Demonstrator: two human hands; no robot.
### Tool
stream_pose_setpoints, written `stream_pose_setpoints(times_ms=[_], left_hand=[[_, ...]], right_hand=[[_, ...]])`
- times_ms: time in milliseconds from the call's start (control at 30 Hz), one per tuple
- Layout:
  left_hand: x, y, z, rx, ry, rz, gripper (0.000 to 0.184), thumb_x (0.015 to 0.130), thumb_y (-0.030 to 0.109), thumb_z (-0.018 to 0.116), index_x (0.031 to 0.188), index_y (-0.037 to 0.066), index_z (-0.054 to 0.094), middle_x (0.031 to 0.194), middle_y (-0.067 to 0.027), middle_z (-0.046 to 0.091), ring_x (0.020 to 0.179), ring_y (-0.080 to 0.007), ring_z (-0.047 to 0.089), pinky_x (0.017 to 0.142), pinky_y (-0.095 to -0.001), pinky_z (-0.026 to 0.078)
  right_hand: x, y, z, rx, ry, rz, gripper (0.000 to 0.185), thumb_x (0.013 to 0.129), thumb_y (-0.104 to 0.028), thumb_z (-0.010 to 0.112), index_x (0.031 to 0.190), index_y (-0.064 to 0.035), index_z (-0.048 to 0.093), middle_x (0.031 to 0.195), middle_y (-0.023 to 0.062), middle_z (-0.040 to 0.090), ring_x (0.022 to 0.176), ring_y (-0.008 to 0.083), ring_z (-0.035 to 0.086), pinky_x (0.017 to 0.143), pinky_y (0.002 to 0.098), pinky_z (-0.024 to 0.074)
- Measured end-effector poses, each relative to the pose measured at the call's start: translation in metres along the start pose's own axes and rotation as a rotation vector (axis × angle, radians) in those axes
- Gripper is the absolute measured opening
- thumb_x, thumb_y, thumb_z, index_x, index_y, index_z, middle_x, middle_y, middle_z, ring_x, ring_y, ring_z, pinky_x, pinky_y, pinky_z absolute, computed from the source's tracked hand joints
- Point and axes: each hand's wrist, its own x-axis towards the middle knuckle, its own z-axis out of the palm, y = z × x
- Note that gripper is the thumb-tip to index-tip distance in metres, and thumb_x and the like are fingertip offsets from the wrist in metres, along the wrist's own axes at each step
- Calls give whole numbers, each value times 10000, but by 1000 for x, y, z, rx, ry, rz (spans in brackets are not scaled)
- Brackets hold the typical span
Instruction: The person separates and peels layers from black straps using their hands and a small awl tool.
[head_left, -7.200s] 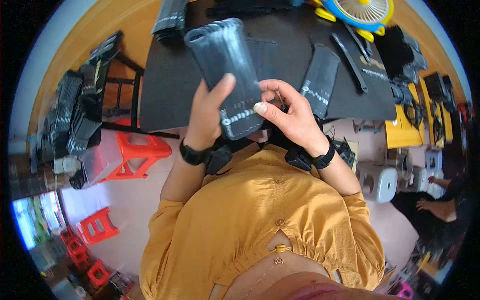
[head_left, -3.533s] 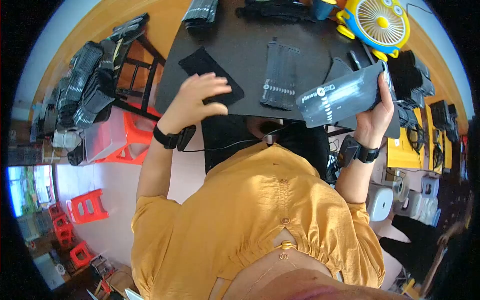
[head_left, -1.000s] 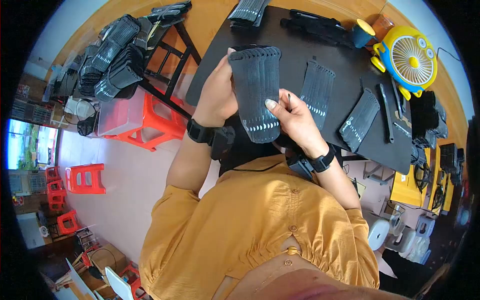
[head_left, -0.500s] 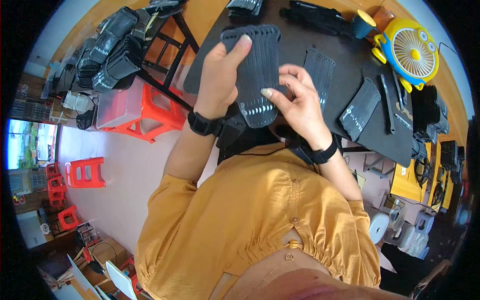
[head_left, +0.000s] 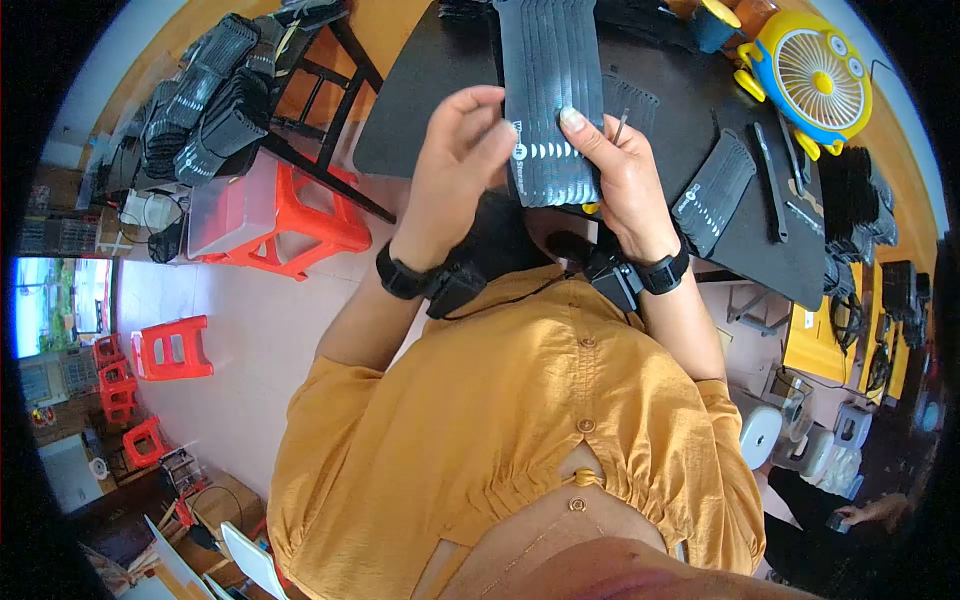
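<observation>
A fanned stack of flat black strips with white print [head_left: 550, 90] is held upright over the table's near edge. My right hand [head_left: 638, 190] grips its lower right side, thumb on the front and fingers behind. A thin, pale, stick-like piece [head_left: 621, 126] shows beside those fingers; I cannot tell whether it is held. My left hand [head_left: 452, 170] is at the stack's left edge, fingers curved and thumb apart from them, slightly blurred. Whether its thumb touches the strips is unclear. More fanned strips lie on the table, one printed bundle [head_left: 716, 190] to the right and another [head_left: 632, 95] behind my right hand.
On the dark table [head_left: 410, 130] stand a yellow-and-blue fan [head_left: 815, 85] and a cup [head_left: 715, 28]. A long black tool [head_left: 770, 185] lies at the right. Strip bundles [head_left: 215, 95] are piled at the left above a red stool [head_left: 300, 225]. Another person's hand [head_left: 870, 512] shows lower right.
My left hand has let go of the stack's top and come down to its lower left edge. My right hand now grips the lower right side. The stack sits higher in view.
</observation>
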Motion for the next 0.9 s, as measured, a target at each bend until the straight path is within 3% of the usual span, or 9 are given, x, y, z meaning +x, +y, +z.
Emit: stream_pose_setpoints(times_ms=[67,300,500,600,667,767,900], left_hand=[[-8,-4,0,21,20,-35,411,961,77,569,1342,50,417,1215,-94,598,1023,-111,604,787,-237,532],[-12,-1,-10,139,35,-127,362,946,169,631,1262,50,501,1140,-58,614,981,-104,604,784,-244,524],[-16,3,-17,239,-152,-312,241,919,148,667,1098,13,577,1074,-40,629,937,-94,610,811,-237,507],[-21,2,-11,178,-207,-248,189,884,100,700,1004,-1,596,1039,-34,636,940,-101,613,833,-250,505],[-23,-1,-5,205,-149,-79,170,858,71,721,956,-7,605,1025,-34,630,943,-108,615,850,-256,503],[-25,-5,-4,280,-75,-65,162,849,83,729,934,-2,621,1055,-44,615,929,-118,620,858,-265,508],[-22,-8,-5,406,-125,54,171,835,98,740,917,-11,637,1042,-60,606,892,-129,629,817,-256,523]], right_hand=[[-2,2,-2,2,26,16,216,952,-247,637,926,-36,675,823,7,692,691,47,622,643,201,501],[-10,3,2,-43,18,-50,241,951,-281,642,901,-48,676,811,-23,679,683,28,588,627,191,471],[-13,9,-5,-193,40,-113,258,952,-294,639,898,-45,680,807,-14,679,686,24,588,627,193,478],[-18,1,-2,-137,33,-95,264,952,-304,640,899,-49,685,798,-16,674,680,25,580,608,194,469],[-17,5,0,-177,85,-111,271,947,-311,647,885,-51,688,783,-17,673,674,30,582,603,196,468],[-17,11,-3,-282,166,-146,286,935,-322,661,850,-51,691,751,-22,664,660,32,573,592,198,461],[-14,17,-14,-404,234,-165,303,925,-318,677,798,-43,686,707,-36,640,644,18,534,576,191,443]])
